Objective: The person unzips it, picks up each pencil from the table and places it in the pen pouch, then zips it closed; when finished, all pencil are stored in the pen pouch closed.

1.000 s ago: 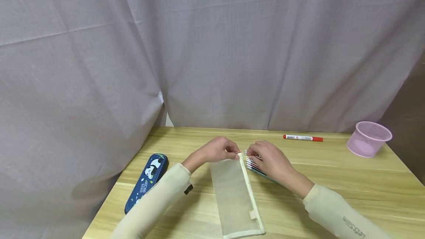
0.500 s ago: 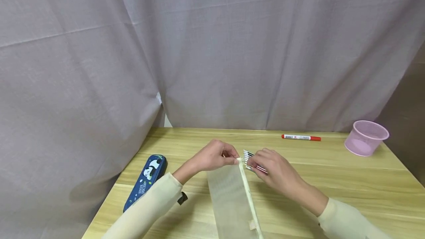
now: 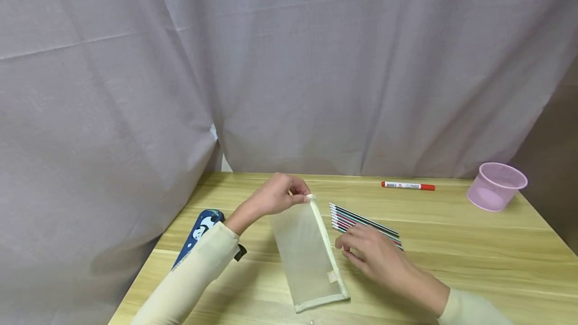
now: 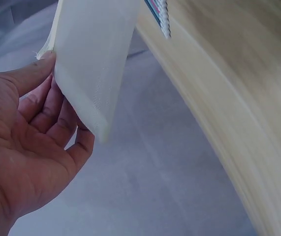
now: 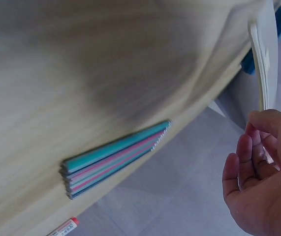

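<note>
"Grey curtain (image 3: pixel 293 74) hung behind a wood-grained desk (image 3: pixel 474 245). And the pouch (image 3: pixel 303 255)?"

"Slanting over the middle of the desk, cream and see-through, between the two hands. Whether its near end touched the wood, I couldn't tell."

"What did the left hand (image 3: pixel 276 195) do?"

"Its grip was clamped on the pouch's far corner, thumb against fingers."

"And the right hand (image 3: pixel 372 255)?"

"Its grip was together too, thumb and forefinger pinching at the zip edge (image 3: pixel 322 229), about midway along. Whatever small piece sat between the fingertips was hidden."

"Anything near it?"

"Pencils (image 5: pixel 115 155), laid side by side in a row on the desk, partly covered by that hand in the head view."

"Farther off?"

"One red-and-white marker (image 3: pixel 408 186) lay near the back edge, and a pink basket (image 3: pixel 485 197) stood upright to its right. On the left, a blue panda case (image 3: pixel 198 229) showed partly behind a pale sleeve (image 3: pixel 189 270)."
</note>
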Motion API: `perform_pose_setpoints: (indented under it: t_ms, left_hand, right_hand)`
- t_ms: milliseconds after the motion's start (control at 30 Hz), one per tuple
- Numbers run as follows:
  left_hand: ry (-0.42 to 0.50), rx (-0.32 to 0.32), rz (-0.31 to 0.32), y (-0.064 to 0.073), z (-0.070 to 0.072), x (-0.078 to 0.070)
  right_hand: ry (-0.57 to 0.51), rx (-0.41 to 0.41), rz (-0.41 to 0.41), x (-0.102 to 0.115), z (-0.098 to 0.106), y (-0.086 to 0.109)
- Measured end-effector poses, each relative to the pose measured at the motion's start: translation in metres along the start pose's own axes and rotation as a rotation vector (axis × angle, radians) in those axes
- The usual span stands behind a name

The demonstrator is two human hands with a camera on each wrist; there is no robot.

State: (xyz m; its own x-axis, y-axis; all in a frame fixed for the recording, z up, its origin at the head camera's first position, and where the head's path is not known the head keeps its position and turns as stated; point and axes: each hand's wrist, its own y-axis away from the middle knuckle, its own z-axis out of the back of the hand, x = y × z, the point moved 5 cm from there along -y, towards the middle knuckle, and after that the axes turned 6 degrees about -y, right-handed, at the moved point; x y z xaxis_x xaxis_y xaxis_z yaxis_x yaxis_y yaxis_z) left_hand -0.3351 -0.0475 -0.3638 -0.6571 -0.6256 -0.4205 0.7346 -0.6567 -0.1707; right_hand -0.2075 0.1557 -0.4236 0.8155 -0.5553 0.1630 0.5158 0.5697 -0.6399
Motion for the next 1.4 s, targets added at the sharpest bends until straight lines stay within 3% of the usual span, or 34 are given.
perform_pose_setpoints:
  t_ms: [200,333,500,800,1267,1400]
  left_hand:
    - [-0.053,-0.124,0.011,0.002,0.020,0.016]
    - [-0.100,-0.205,0.048,0.003,0.029,0.025]
    - [-0.078,-0.194,0.059,0.006,0.027,0.027]
    - [0.084,-0.172,-0.016,0.006,0.020,0.012]
    - [0.073,-0.169,-0.082,0.004,0.006,-0.008]
    - [0.077,-0.172,-0.083,0.006,0.004,-0.007]
  right_hand:
    - [-0.003,0.099,0.004,0.013,-0.008,0.017]
    - [-0.017,0.116,0.035,0.023,-0.013,0.025]
    - [-0.021,0.101,0.041,0.025,-0.016,0.029]
    - [-0.031,0.119,-0.023,0.013,-0.012,0.050]
    - [-0.055,0.141,-0.074,0.008,-0.004,0.066]
    - [-0.064,0.187,-0.153,0.004,-0.005,0.066]
